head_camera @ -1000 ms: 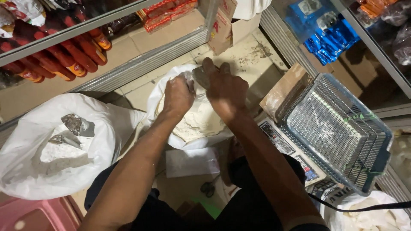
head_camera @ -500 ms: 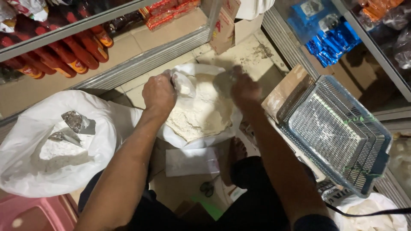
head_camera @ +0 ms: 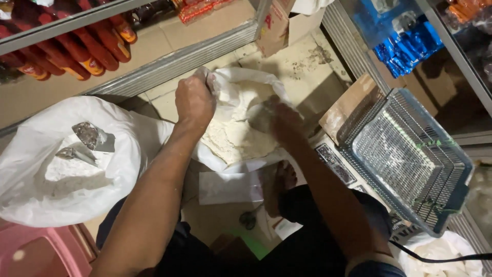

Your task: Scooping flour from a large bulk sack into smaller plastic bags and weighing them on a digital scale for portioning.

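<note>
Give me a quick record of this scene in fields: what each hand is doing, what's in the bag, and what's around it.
left hand: grips the rim of the white bag
right hand: inside the bag, blurred, down on the powder
bag contents: pale powder
to the left: a larger white sack of white powder with a metal scoop in it
to the right: wire basket
floor: tiled floor, dusty
behind: shelf with red packets
</note>
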